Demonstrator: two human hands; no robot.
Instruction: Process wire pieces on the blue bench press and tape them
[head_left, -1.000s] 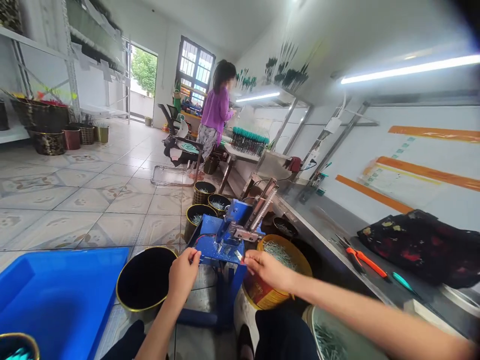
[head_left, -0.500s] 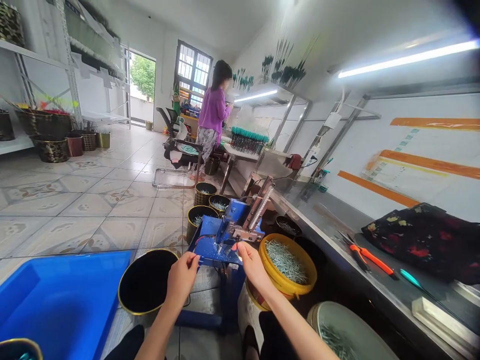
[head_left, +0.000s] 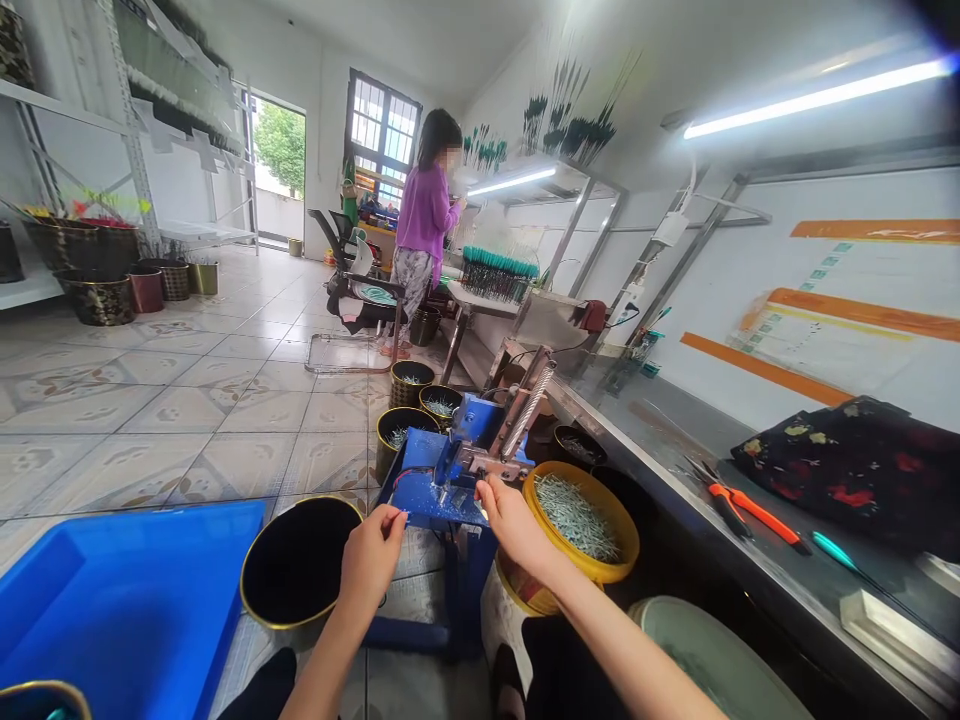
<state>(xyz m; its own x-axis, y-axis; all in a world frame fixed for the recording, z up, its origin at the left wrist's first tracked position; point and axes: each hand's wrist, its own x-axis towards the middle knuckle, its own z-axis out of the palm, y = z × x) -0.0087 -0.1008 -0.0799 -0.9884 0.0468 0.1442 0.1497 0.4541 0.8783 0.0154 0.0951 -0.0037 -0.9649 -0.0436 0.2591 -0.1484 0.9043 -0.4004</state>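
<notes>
A small blue bench machine [head_left: 424, 495] stands in front of me, its plate sprinkled with pale specks. It carries a metal press head with a spring-like shaft [head_left: 529, 410]. My left hand [head_left: 373, 550] is pinched at the plate's near left edge; what lies between its fingertips is too small to make out. My right hand [head_left: 514, 520] is closed just under the press head, thumb and forefinger together, and its fingertips hide whatever they hold. Right of the machine, a yellow bucket [head_left: 630, 545] holds many thin pale pieces.
A black bin with a gold rim [head_left: 251, 590] and a blue tray [head_left: 150, 525] stand at left. Orange-handled pliers [head_left: 761, 515] and a dark floral cloth [head_left: 840, 460] lie on the right bench. Another person [head_left: 424, 220] stands further back near a chair [head_left: 352, 270].
The view has shifted slightly. My right hand's fingertips have moved a little up, closer beneath the press head. My left hand stays pinched by the plate edge.
</notes>
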